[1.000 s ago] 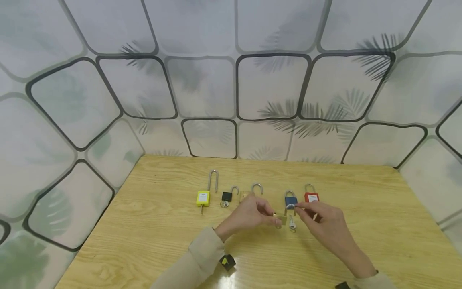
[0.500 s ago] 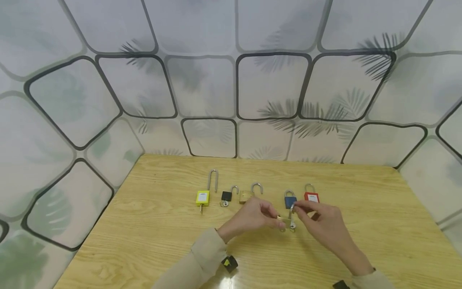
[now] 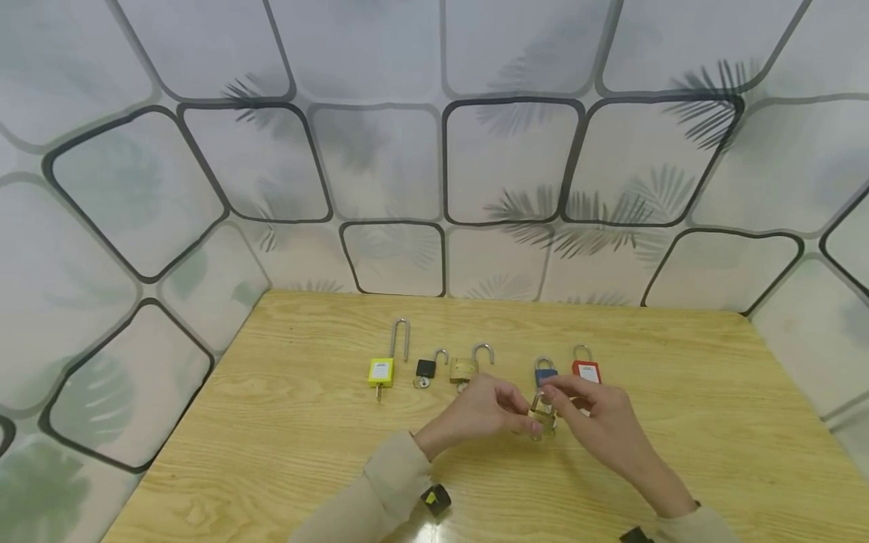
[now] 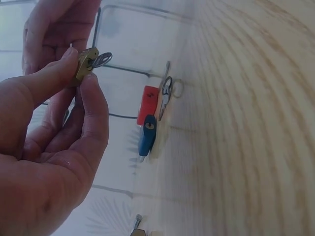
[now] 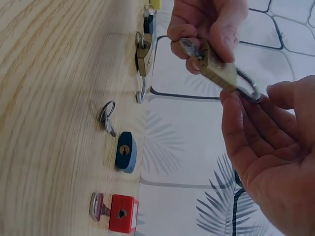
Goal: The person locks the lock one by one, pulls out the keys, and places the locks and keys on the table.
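Overall, padlock above wooden table, patterned wall.

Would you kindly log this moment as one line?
left hand: grips brass padlock | right hand: at its shackle | key: inserted | blue padlock: on table

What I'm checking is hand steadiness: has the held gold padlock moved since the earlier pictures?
Yes. In the head view, the body of the held gold padlock has shifted slightly right, judged against the blue padlock on the table.
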A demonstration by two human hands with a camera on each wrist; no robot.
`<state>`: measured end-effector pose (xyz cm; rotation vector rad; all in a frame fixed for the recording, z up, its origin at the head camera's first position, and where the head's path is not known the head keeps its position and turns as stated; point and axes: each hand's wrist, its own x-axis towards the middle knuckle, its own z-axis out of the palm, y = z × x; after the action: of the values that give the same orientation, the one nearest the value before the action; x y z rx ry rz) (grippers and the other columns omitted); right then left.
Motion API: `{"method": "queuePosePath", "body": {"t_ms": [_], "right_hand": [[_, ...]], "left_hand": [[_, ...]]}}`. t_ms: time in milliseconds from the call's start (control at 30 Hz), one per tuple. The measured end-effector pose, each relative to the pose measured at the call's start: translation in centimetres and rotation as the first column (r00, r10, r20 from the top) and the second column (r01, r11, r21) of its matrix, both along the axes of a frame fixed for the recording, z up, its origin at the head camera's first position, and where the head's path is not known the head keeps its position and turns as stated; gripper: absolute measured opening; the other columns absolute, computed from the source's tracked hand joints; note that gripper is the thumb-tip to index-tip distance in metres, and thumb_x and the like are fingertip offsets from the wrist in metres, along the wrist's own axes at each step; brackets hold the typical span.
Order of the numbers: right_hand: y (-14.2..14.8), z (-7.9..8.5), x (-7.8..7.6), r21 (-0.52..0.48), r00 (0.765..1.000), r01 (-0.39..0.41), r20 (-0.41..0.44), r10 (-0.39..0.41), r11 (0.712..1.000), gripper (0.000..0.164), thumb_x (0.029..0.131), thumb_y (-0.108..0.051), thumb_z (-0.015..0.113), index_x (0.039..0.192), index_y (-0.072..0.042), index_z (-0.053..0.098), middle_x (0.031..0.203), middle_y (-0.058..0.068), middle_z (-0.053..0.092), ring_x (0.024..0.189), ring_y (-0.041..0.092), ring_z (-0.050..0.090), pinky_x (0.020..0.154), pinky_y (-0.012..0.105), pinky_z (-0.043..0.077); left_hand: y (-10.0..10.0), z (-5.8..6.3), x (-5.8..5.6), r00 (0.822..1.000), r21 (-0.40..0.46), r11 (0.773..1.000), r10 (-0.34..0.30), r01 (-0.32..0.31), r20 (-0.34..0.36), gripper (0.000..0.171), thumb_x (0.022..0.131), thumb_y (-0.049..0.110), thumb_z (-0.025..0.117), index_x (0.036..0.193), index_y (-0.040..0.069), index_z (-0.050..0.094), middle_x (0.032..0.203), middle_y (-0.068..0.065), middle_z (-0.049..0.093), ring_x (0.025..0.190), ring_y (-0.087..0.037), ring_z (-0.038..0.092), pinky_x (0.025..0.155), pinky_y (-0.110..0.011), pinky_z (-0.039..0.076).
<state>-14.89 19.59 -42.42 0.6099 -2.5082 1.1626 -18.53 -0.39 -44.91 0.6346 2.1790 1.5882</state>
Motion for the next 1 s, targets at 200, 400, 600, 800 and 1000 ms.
{"method": "queuePosePath", "body": {"t_ms": [200,400,600,800,1000], "right_hand": [[-0.19,0.09,-0.20,-0.019,0.995,-0.045,-0.089,0.043,0.999,0.023,0.085,0.004,0.070,0.104,-0.009,0.073,0.091,0.004,0.077,0.076,0.015,0.070,0.057,0.025,0.059],[-0.36,0.09,-0.09,0.044,0.956,-0.158,-0.245,0.164,0.987,0.055,0.072,0.013,0.071,0.124,-0.002,0.063,0.111,0.010,0.073,0.091,0.015,0.068,0.070,0.025,0.060],[-0.28,-0.17,-0.12,0.158,0.920,-0.210,-0.303,0.250,0.965,0.075,0.066,0.010,0.073,0.137,0.004,0.050,0.126,0.015,0.065,0.106,0.023,0.063,0.091,0.016,0.051],[-0.04,-0.38,-0.53,0.214,0.891,-0.253,-0.329,0.314,0.943,0.083,0.063,0.006,0.072,0.140,0.011,0.041,0.136,0.021,0.057,0.116,0.027,0.057,0.104,0.008,0.032],[0.08,-0.38,-0.59,0.251,0.882,-0.253,-0.336,0.330,0.934,0.075,0.071,-0.003,0.068,0.140,0.011,0.042,0.131,0.020,0.061,0.105,0.019,0.062,0.090,0.014,0.050]], "left_hand": [[-0.08,-0.41,-0.17,1.000,0.016,1.000,0.001,-0.001,-0.001,0.017,0.076,0.025,0.084,0.078,0.011,0.075,0.074,-0.001,0.076,0.066,-0.009,0.068,0.060,-0.020,0.054],[-0.25,-0.40,-0.29,0.998,0.059,0.997,0.042,-0.044,0.040,0.016,0.079,0.023,0.081,0.082,0.009,0.074,0.078,-0.005,0.077,0.069,-0.018,0.071,0.066,-0.032,0.060],[-0.30,-0.23,-0.29,0.987,0.175,0.982,0.043,-0.071,0.157,0.014,0.082,0.015,0.078,0.086,0.002,0.073,0.081,-0.012,0.076,0.080,-0.039,0.070,0.076,-0.049,0.060],[-0.32,-0.08,-0.28,0.976,0.223,0.970,0.046,-0.094,0.212,0.016,0.083,0.009,0.076,0.089,-0.005,0.071,0.087,-0.017,0.076,0.082,-0.035,0.070,0.074,-0.038,0.061],[-0.29,0.09,-0.17,0.974,0.224,0.969,0.053,-0.103,0.219,0.018,0.082,0.008,0.077,0.090,-0.006,0.071,0.088,-0.022,0.075,0.082,-0.040,0.069,0.078,-0.048,0.060]]}}
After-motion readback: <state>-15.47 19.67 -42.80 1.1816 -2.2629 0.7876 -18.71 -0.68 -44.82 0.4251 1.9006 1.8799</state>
